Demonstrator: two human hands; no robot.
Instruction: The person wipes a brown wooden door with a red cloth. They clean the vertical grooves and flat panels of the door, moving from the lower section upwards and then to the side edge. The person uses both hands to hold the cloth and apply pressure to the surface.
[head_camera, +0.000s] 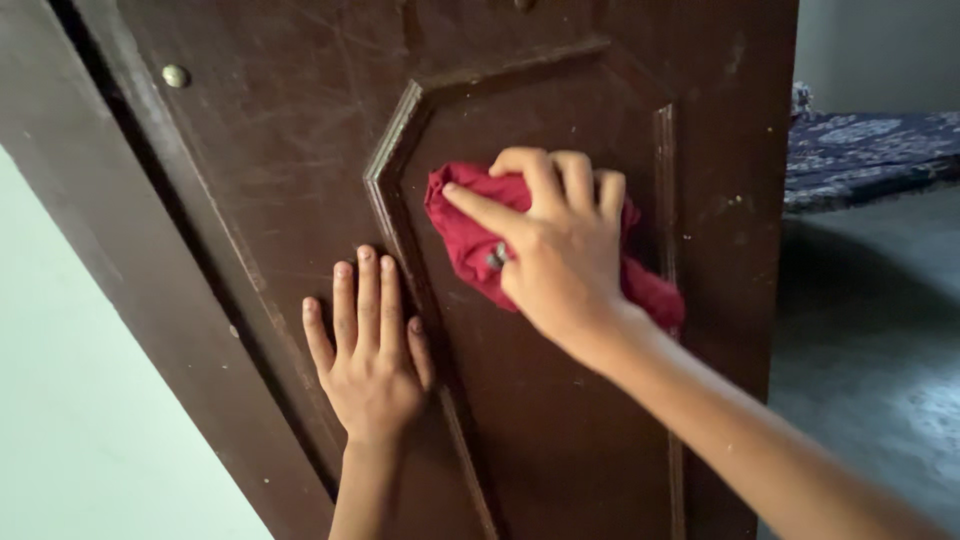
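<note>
Nearest me, my right hand presses a bunched red cloth flat on the brown door panel, fingers curled over it. Cloth sticks out up-left. My left hand lies flat lower left, fingers close together, holding nothing.

Single head view, close, facing a dark wooden door, tilted frame

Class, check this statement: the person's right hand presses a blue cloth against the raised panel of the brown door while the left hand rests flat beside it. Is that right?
Not quite. The cloth is red, not blue, as the head view shows. The right hand does press it against the door panel, and the left hand lies flat beside it.
</note>
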